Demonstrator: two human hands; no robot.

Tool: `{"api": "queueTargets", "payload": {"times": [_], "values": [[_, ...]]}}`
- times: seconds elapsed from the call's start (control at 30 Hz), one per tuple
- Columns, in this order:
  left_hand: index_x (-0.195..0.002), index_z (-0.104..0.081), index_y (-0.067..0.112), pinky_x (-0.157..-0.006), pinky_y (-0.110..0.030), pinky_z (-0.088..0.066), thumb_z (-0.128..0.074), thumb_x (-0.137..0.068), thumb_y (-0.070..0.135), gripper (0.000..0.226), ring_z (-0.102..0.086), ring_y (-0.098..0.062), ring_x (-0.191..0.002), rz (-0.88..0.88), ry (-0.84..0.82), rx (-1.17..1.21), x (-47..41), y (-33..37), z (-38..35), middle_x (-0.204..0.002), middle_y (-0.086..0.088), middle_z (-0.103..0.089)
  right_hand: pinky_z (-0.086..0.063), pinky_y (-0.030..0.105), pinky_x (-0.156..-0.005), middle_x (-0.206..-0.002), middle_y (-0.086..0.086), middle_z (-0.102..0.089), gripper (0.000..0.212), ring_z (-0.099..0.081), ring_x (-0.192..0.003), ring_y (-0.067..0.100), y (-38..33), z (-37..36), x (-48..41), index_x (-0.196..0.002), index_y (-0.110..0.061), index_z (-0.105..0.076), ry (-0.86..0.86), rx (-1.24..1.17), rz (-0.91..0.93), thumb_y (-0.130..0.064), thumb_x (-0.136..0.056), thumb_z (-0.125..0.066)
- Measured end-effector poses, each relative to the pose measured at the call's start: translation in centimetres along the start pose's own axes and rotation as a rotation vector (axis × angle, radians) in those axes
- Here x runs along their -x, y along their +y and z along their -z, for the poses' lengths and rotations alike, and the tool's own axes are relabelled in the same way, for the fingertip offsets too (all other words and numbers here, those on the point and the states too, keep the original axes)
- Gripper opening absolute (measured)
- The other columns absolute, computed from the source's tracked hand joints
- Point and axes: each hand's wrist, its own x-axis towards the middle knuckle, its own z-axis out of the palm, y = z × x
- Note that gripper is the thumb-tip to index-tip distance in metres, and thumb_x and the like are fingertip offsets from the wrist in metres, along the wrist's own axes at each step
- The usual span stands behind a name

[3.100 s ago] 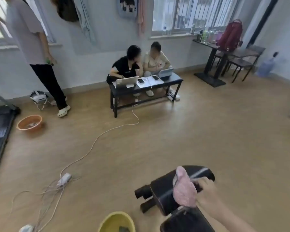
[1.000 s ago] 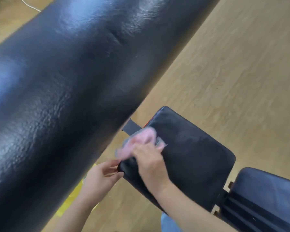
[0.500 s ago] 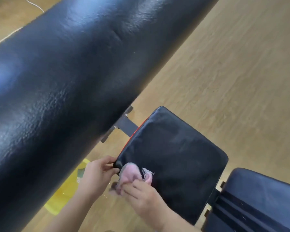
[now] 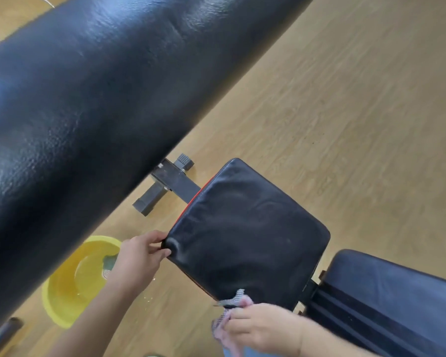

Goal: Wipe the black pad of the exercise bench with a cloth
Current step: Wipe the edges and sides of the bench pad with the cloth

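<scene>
The square black seat pad (image 4: 247, 235) of the exercise bench lies at the centre, with a red trim along its left side. My left hand (image 4: 139, 256) pinches the pad's near-left corner. My right hand (image 4: 260, 328) is closed on a pink and checked cloth (image 4: 229, 315), pressed at the pad's near edge. A long black padded roller (image 4: 88, 99) crosses the upper left, close to the camera. A second black pad (image 4: 386, 300) adjoins at the lower right.
A yellow basin (image 4: 75, 284) with water stands on the wooden floor (image 4: 345, 124) left of the pad, partly behind my left arm. The bench's black metal bar and adjusting knob (image 4: 175, 179) stick out between the roller and the pad.
My right hand has slid the cloth along the pad's near edge, from the left corner toward the right. My left hand has stayed on the corner. The view has shifted, so more of the basin shows.
</scene>
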Motion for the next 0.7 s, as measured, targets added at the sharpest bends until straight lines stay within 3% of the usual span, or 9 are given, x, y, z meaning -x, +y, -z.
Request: {"api": "queueTargets", "payload": {"times": [0.07,0.13,0.2,0.3,0.37,0.47,0.53,0.6,0.7], "values": [[-0.097,-0.073,0.033,-0.056,-0.022,-0.057,-0.073,-0.088,0.009,0.025,-0.074,-0.002,-0.080,0.004,0.012,-0.010,-0.1,-0.3,0.0,-0.089,0.011,-0.078,-0.054,0.015,-0.073,-0.092,-0.018,-0.066,0.025,-0.060,-0.074,0.005,2.6,1.0,0.7,-0.093,-0.035,-0.066,0.062,-0.033,0.034,-0.016,-0.098,-0.052],[-0.100,-0.073,0.030,-0.057,-0.024,-0.055,-0.073,-0.088,0.011,0.023,-0.075,-0.011,-0.080,0.009,0.024,-0.018,-0.2,-0.6,-0.3,-0.089,0.009,-0.078,-0.052,0.033,-0.078,-0.087,-0.002,-0.067,0.021,-0.058,-0.071,0.020,4.9,1.2,0.6,-0.087,-0.017,-0.070,0.282,-0.180,-0.148,0.001,-0.091,-0.061],[-0.102,-0.072,0.030,-0.052,-0.014,-0.050,-0.072,-0.089,0.012,0.022,-0.074,-0.006,-0.077,0.008,0.043,-0.028,-0.1,-1.0,-0.7,-0.089,0.009,-0.078,-0.048,0.036,-0.087,-0.084,0.001,-0.068,0.023,-0.063,-0.079,0.026,9.3,2.1,1.1,-0.085,-0.013,-0.074,0.545,-0.268,-0.623,0.006,-0.093,-0.062],[-0.102,-0.071,0.032,-0.051,-0.006,-0.042,-0.072,-0.088,0.013,0.023,-0.068,0.007,-0.074,0.003,0.051,-0.056,-0.1,-1.0,-0.8,-0.088,0.013,-0.077,-0.048,0.043,-0.080,-0.078,0.014,-0.064,0.011,-0.061,-0.085,0.039,13.4,3.2,2.1,-0.085,-0.004,-0.075,0.710,-0.367,-1.298,0.006,-0.086,-0.071],[-0.098,-0.070,0.034,-0.055,-0.009,-0.044,-0.073,-0.088,0.013,0.024,-0.065,0.012,-0.072,-0.003,0.047,-0.065,-0.1,-0.9,-0.7,-0.085,0.017,-0.075,-0.049,0.042,-0.079,-0.077,0.009,-0.064,0.013,-0.057,-0.079,0.030,9.3,2.0,1.4,-0.088,-0.009,-0.077,0.676,-0.301,-1.199,0.003,-0.088,-0.072],[-0.099,-0.070,0.033,-0.058,-0.013,-0.045,-0.073,-0.088,0.011,0.024,-0.066,0.009,-0.073,0.009,0.046,-0.090,0.0,-0.6,-0.6,-0.087,0.013,-0.075,-0.047,0.033,-0.071,-0.074,0.001,-0.057,0.025,-0.045,-0.068,0.021,-0.9,-0.1,1.1,-0.083,-0.014,-0.067,0.422,-0.278,-0.515,0.006,-0.092,-0.055],[-0.097,-0.068,0.034,-0.061,-0.022,-0.048,-0.072,-0.088,0.011,0.024,-0.071,-0.002,-0.078,0.006,0.037,-0.114,0.0,-0.3,-0.6,-0.087,0.011,-0.076,-0.053,0.035,-0.074,-0.076,0.003,-0.060,0.025,-0.047,-0.067,0.022,0.8,0.0,2.8,-0.077,-0.014,-0.066,0.276,-0.173,-0.231,0.006,-0.090,-0.057],[-0.095,-0.068,0.035,-0.057,-0.027,-0.049,-0.072,-0.088,0.013,0.024,-0.071,-0.005,-0.073,0.013,0.034,-0.129,-0.2,-0.1,-0.5,-0.083,0.013,-0.076,-0.057,0.039,-0.078,-0.077,0.003,-0.064,0.023,-0.057,-0.071,0.023,7.7,1.5,4.5,-0.081,-0.014,-0.073,0.336,-0.089,-0.437,0.005,-0.089,-0.064],[-0.095,-0.069,0.035,-0.049,-0.026,-0.049,-0.072,-0.089,0.016,0.020,-0.061,-0.001,-0.050,0.026,0.053,-0.156,-0.3,-0.3,-0.4,-0.078,0.015,-0.075,-0.053,0.049,-0.080,-0.085,0.015,-0.063,0.008,-0.057,-0.086,0.034,13.5,3.0,6.1,-0.089,-0.001,-0.073,0.505,-0.214,-1.186,0.005,-0.088,-0.068]]}}
